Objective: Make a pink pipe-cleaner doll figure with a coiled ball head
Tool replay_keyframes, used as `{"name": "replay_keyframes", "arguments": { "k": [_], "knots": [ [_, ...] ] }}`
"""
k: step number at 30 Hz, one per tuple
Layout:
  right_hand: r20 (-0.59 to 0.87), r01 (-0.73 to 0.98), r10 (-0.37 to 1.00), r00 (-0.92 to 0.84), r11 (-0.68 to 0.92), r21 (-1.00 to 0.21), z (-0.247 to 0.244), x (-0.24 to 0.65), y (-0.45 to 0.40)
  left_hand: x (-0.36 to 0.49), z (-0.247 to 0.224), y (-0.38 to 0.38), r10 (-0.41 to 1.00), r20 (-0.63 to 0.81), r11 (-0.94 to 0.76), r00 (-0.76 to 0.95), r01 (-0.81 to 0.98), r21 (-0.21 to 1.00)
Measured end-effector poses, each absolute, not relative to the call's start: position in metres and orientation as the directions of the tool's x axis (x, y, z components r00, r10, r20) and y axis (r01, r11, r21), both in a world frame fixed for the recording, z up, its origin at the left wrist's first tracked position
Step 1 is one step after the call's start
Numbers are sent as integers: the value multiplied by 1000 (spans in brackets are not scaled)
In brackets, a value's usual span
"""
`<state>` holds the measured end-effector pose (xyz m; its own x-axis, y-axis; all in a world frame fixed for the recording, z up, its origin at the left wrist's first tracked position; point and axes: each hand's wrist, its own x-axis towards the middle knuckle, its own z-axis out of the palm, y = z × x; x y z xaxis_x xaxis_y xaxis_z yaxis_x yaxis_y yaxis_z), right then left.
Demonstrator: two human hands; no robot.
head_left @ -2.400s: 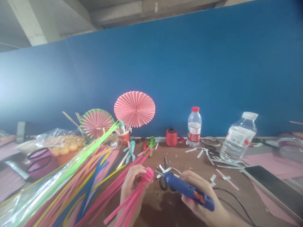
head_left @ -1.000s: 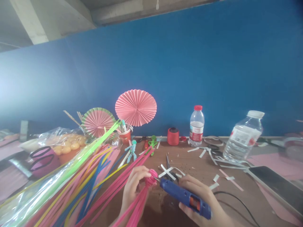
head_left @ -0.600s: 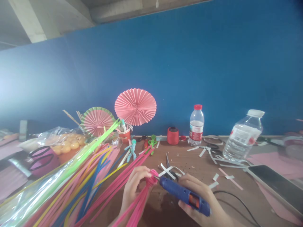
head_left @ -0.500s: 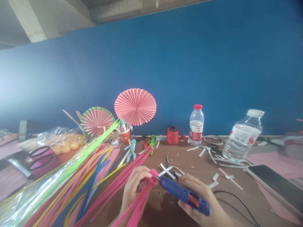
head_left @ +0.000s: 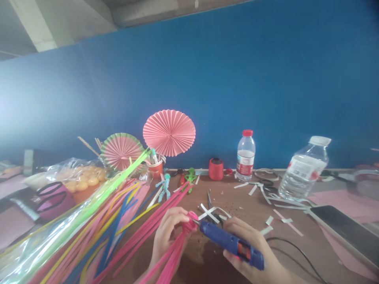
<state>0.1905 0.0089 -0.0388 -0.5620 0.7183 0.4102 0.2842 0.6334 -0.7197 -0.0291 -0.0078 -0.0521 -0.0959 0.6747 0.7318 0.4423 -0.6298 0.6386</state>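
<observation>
Pinched in my left hand (head_left: pixel 167 232) is a bundle of pink pipe cleaners (head_left: pixel 172 255), coiled into a knot at the top with long ends hanging toward me. My right hand (head_left: pixel 251 246) is wrapped round a blue hot glue gun (head_left: pixel 227 241), its fingers partly hidden behind the body. The gun's metal nozzle meets the right side of the pink coil; whether glue is coming out is too small to tell. More loose pink pipe cleaners (head_left: pixel 151 221) lie to the left of my left hand.
Scissors (head_left: pixel 210 201) and white paper strips lie behind the glue gun. Bundled coloured pipe cleaners (head_left: pixel 109 232) cover the left side. Two bottles (head_left: pixel 245 157), a phone (head_left: pixel 343 228) and the gun's black cord (head_left: pixel 299 248) are on the right. Pink paper fans (head_left: pixel 169 133) stand at the back.
Almost nothing differs. Both hands, the pink coil and the glue gun keep their places, with the nozzle still at the coil; the gun has shifted very slightly right.
</observation>
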Motion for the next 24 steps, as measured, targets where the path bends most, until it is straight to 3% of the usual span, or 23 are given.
{"name": "replay_keyframes", "arguments": {
  "k": [24],
  "knots": [
    [411, 328, 704, -580, 663, -673, -46, 193, 11, -26, -48, -9, 693, 712, -633, -111, 378, 675]
  ]
}}
